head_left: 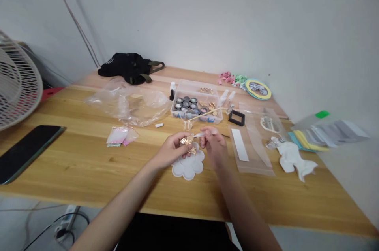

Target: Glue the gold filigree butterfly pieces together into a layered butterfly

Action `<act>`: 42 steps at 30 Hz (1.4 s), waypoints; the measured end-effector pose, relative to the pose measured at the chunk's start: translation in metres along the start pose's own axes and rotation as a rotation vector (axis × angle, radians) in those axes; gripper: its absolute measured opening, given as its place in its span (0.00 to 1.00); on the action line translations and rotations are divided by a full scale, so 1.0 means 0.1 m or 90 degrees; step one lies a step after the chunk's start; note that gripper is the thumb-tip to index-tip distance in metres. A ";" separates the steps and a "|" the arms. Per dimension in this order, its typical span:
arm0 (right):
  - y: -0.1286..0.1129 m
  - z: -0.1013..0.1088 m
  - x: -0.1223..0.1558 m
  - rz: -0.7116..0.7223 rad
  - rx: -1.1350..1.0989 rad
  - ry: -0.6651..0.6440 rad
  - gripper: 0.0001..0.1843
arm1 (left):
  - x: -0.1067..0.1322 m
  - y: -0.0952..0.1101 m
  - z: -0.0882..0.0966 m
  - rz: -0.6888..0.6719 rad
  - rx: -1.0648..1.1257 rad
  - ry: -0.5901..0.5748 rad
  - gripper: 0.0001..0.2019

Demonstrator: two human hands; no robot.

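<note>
My left hand point(173, 150) is closed on a shiny gold butterfly-shaped ornament point(187, 140), pinched between thumb and fingers. In my right hand point(215, 146) is a slim whitish tube with a narrow tip point(203, 134), pointing left. Its tip meets or nearly meets the ornament's right edge; I cannot tell which. Below both hands lies a white flower-shaped palette point(188, 170), partly covered by my left hand. Just beyond the hands stands a small clear cup point(187, 125), with a thin wooden stick point(205, 114) slanting above it. A small white cap point(159, 125) lies left of the cup.
Behind stands a clear plastic box point(197, 85) with small pots and gold pieces. Left are a crumpled plastic bag point(127, 102), pink packets point(121, 135), a phone point(28, 152) and a fan point(17, 81). Right are a black frame point(236, 117), clear sheets point(256, 152) and white tissue point(293, 158).
</note>
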State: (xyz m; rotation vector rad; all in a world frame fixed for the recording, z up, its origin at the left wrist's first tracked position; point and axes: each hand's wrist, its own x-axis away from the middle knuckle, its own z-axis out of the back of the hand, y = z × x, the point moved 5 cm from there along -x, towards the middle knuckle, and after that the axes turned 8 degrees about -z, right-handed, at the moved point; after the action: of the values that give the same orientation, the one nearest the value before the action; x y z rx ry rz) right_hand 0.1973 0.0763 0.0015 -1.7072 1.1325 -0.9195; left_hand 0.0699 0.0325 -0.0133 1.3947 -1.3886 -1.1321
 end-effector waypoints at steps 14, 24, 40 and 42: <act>-0.08 -0.01 0.06 0.154 0.148 0.040 0.18 | 0.00 0.03 -0.01 -0.002 -0.012 -0.027 0.20; -0.06 0.01 0.06 0.170 0.170 0.034 0.16 | 0.00 0.05 -0.02 -0.001 -0.020 -0.028 0.22; -0.07 0.02 0.09 0.201 0.265 0.038 0.09 | 0.03 0.08 -0.05 0.006 -0.027 -0.033 0.21; -0.08 0.02 0.09 0.215 0.279 0.045 0.08 | 0.03 0.07 -0.05 0.011 -0.030 -0.033 0.22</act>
State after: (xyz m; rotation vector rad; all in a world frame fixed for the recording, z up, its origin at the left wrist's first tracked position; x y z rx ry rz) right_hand 0.2049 0.0701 0.0095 -1.1002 1.1231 -0.9345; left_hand 0.0728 0.0291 -0.0054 1.3260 -1.3991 -1.1901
